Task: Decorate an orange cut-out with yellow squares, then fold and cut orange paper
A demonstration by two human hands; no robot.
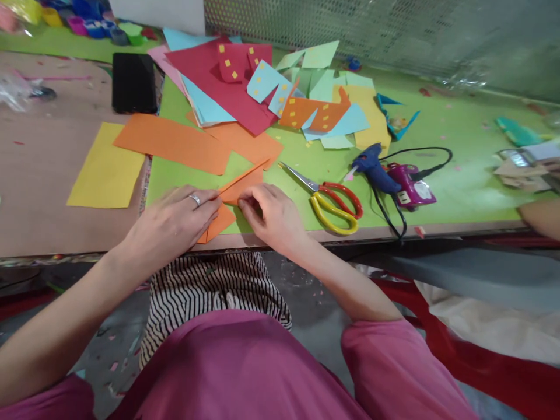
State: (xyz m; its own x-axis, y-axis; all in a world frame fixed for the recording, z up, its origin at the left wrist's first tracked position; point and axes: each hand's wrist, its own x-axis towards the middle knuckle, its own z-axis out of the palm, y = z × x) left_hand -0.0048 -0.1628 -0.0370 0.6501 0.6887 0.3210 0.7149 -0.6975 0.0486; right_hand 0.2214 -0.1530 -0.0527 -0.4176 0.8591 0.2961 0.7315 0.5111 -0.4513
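Note:
A small orange sheet of paper (pixel 242 186) lies folded on the green table cover (pixel 459 140) near the front edge. My left hand (pixel 175 219), with a ring on one finger, lies flat on its left part, fingers pressed down on the fold. My right hand (pixel 271 216) pinches the paper's right part, fingers bent over the crease. The paper's lower corner (pixel 216 227) sticks out between the two hands.
Scissors with red and yellow handles (pixel 335 204) lie just right of my right hand. A blue glue gun (pixel 374 166) and a purple plug (pixel 411 186) sit further right. Coloured paper sheets (pixel 227 87) pile up behind; a black phone (pixel 133 81) lies at back left. Another person's arm (pixel 540 216) shows at far right.

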